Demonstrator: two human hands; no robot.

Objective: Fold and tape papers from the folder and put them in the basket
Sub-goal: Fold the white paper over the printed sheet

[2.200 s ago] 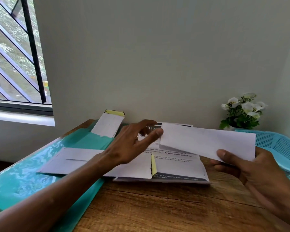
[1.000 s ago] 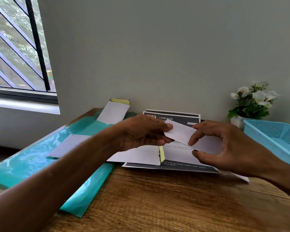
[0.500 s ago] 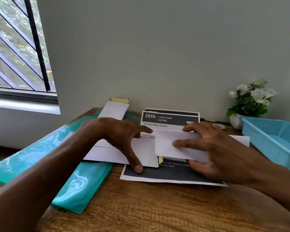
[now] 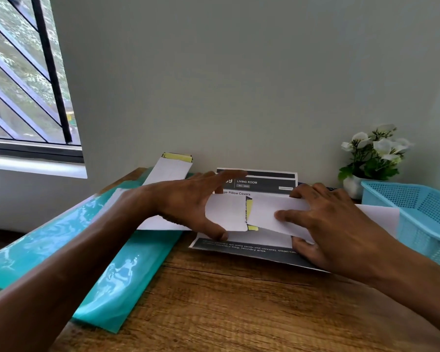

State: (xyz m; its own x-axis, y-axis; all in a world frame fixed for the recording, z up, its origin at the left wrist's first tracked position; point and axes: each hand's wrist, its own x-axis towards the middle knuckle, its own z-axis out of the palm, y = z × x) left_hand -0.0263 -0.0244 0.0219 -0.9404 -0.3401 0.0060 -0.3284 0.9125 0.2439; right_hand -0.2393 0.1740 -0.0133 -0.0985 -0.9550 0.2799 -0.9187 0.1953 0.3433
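My right hand (image 4: 335,224) holds a folded white paper (image 4: 264,214), fingers on top and thumb under its near edge. The paper hangs tilted just above a printed sheet (image 4: 252,247) lying on the wooden table. My left hand (image 4: 186,201) is beside a second folded white paper (image 4: 226,212) that has a yellow taped end. Its thumb touches that paper's near edge and its straight fingers spread above it. The two papers meet end to end. The teal folder (image 4: 112,275) lies open on the left. The blue basket (image 4: 417,212) stands at the right.
Another folded paper with a yellow end (image 4: 170,168) leans at the wall behind the folder. A white pot of flowers (image 4: 374,153) stands behind the basket. A barred window (image 4: 23,85) is at the left. The table's front shows bare wood (image 4: 239,301).
Both hands and their papers have shifted slightly right over the printed sheet. My left fingers have lifted off and spread. The right paper's left end now meets the yellow taped end.
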